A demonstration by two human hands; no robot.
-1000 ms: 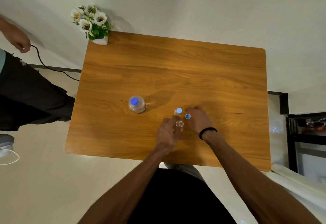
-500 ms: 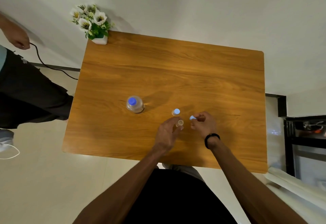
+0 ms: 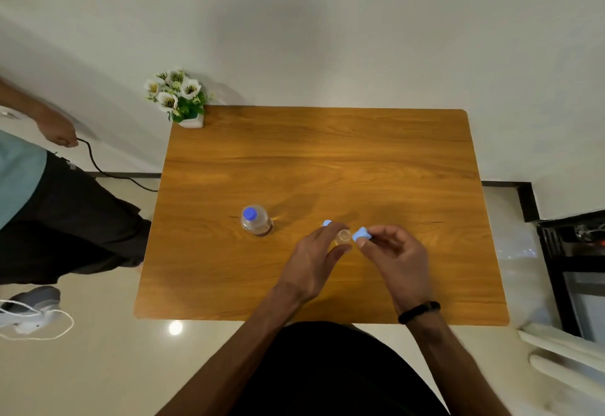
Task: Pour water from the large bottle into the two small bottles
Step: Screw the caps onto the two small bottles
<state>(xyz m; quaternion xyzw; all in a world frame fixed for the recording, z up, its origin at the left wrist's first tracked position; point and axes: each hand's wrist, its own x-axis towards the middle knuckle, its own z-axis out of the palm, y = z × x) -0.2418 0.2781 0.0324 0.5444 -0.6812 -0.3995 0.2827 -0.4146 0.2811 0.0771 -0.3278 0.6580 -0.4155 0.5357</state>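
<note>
The large clear bottle [image 3: 256,223] with a blue cap stands upright left of centre on the wooden table [image 3: 320,160]. My left hand [image 3: 314,258] grips an uncapped small bottle [image 3: 342,236], whose open mouth shows between my fingers. A second small bottle [image 3: 327,223], still wearing its blue cap, stands just behind my left fingertips, mostly hidden. My right hand [image 3: 396,260] pinches a loose blue cap [image 3: 362,234] right beside the open bottle.
A white pot of flowers [image 3: 178,98] sits at the table's far left corner. Another person [image 3: 49,199] stands left of the table holding a black cable [image 3: 108,170]. A dark cabinet [image 3: 576,268] is at the right.
My right hand has lifted the blue cap off the near small bottle and drawn it a little to the right. My left hand keeps its hold on that bottle.
</note>
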